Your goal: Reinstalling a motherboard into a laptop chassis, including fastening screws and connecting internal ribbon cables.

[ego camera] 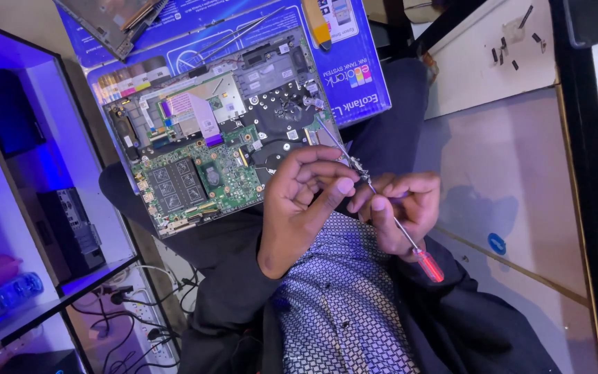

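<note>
Right hand [399, 208] clamped on screwdriver [382, 201], tip over opened laptop [223, 131] balanced on lap. Left hand [306, 197] pinches shaft near laptop edge. Slip could gouge the board.

A person's left hand [306, 201] and right hand [399, 208] meet over their lap, fingertips almost touching. The right hand pinches the thin metal shaft of a screwdriver [382, 208], whose red handle points back past that hand, toward the body. Its tip reaches forward, just beyond the left hand's fingers, onto an opened laptop [216, 131] with a green circuit board exposed. The laptop rests on a blue printed box [354, 69] beyond both hands. Small dark screws [513, 48] lie well beyond the right hand.
</note>
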